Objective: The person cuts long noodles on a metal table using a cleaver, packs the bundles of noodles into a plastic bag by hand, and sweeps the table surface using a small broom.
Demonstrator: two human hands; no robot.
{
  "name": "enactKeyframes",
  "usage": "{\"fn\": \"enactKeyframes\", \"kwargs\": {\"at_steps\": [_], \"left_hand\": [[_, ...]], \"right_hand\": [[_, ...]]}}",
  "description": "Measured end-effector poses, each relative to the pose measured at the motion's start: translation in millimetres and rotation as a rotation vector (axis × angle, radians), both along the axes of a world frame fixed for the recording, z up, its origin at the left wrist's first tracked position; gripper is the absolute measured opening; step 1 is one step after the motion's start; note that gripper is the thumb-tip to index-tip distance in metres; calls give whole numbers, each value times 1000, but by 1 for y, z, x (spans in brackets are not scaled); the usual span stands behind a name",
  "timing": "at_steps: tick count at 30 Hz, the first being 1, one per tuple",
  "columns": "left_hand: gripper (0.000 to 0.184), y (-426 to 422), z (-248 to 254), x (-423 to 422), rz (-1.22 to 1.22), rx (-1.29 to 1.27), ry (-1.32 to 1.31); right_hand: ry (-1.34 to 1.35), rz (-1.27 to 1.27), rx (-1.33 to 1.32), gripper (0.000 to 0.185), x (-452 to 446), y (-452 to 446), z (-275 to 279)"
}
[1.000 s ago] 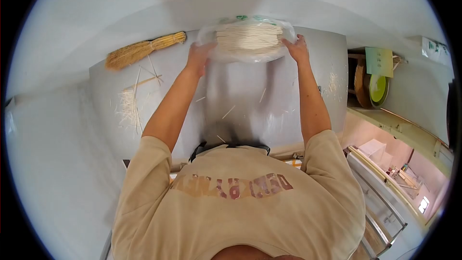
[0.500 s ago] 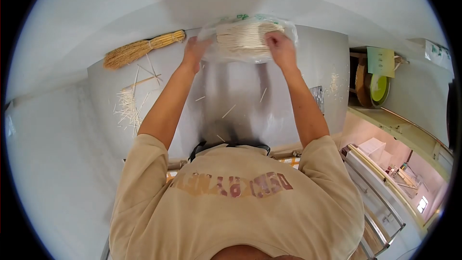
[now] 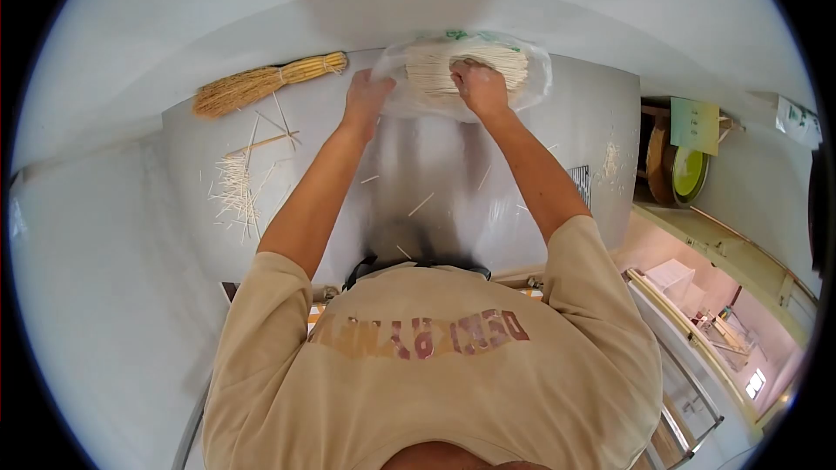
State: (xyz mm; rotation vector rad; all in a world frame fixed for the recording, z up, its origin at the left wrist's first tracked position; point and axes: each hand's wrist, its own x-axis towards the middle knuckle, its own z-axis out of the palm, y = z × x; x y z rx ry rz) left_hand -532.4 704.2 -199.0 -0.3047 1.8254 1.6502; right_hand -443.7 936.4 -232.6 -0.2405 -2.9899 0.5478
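A bundle of thin pale sticks (image 3: 427,70) lies in an open clear plastic bag (image 3: 539,78) at the far edge of the metal table (image 3: 340,183). My right hand (image 3: 482,90) is closed on top of the bundle, its fingers curled; whether it grips any sticks is too small to tell. Beside the bag's left side is my left hand (image 3: 368,97), thumb and fingers at the plastic, slightly blurred. Its hold on the bag cannot be made out.
A straw broom (image 3: 261,85) lies along the table's back left edge, above a scattered heap of broken sticks (image 3: 235,190). Loose pieces lie mid-table and at the right, near a black-striped item (image 3: 581,183). A green-lined bowl (image 3: 688,172) stands on a shelf at right.
My right hand has gone from the bag's right edge leftward onto the middle of the bundle, its fingers now curled. My left hand stays at the bag's left side.
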Motion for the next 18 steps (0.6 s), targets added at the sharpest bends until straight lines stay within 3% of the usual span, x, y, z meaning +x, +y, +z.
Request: {"fn": "enactKeyframes", "kwargs": {"at_steps": [18], "left_hand": [[55, 5, 16, 3, -6, 12, 22]], "right_hand": [[159, 138, 70, 6, -1, 6, -2]]}}
